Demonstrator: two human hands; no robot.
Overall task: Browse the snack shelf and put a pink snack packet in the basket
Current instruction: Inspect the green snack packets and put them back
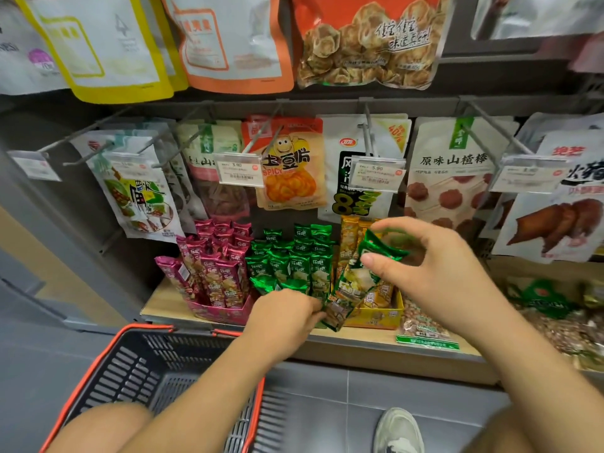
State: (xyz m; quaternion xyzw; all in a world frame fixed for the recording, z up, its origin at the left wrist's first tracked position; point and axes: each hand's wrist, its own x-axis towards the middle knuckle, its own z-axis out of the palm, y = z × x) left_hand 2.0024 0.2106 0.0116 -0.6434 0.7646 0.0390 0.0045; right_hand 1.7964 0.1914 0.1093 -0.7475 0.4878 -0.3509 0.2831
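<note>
Pink snack packets (212,266) stand upright in a pink display box at the left of the wooden shelf (160,305). Beside them are green packets (294,259) and yellow packets (351,237) in their own boxes. My right hand (434,273) pinches the top of a green packet (359,282) held in front of the yellow box. My left hand (287,312) grips that same packet's lower end. The dark basket (130,371) with an orange rim sits on the floor below the shelf, left of my arms.
Large snack bags hang on hooks above the shelf, with price tags (240,173) in front. Bagged nuts (425,331) lie on the shelf to the right. My knees and one shoe (398,429) show over the grey tiled floor.
</note>
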